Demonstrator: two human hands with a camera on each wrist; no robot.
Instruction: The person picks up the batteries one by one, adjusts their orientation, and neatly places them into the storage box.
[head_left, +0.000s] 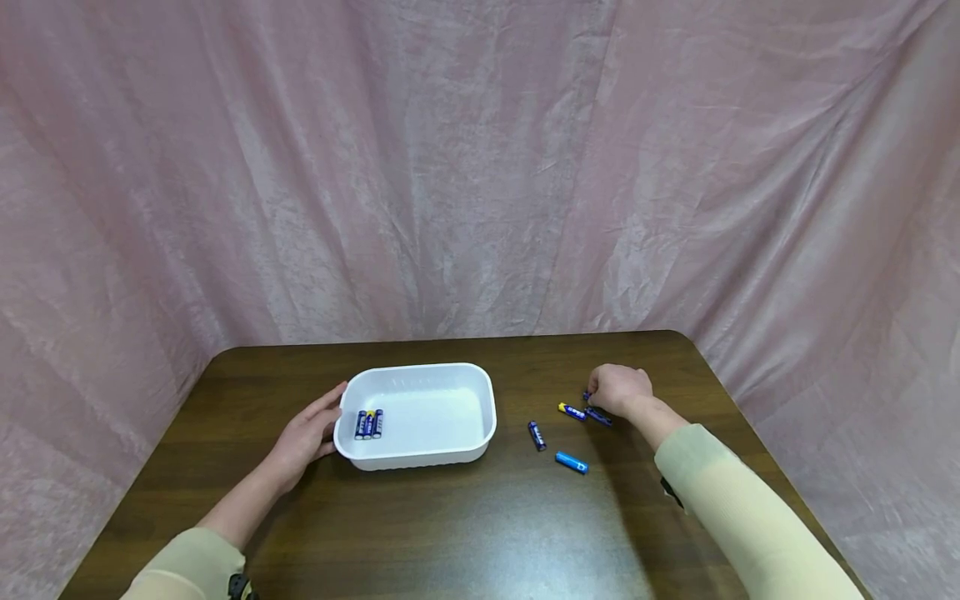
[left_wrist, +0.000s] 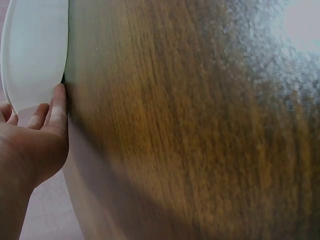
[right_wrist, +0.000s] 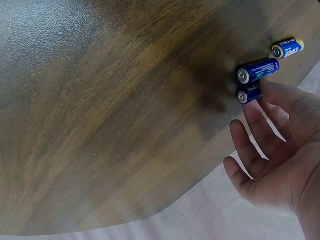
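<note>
The left wrist view crops the white tray [left_wrist: 36, 52]; right-hand fingers [right_wrist: 284, 96] partly hide a battery [right_wrist: 247, 95].

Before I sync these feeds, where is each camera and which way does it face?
Head: worn on the head, facing forward and down at table and tray; both forearms, left grip and right grip show.
Left wrist: worn there, facing tray and table; left grip shows.
Right wrist: worn there, facing batteries; right grip shows.
Head and right wrist share right grip and batteries.
</note>
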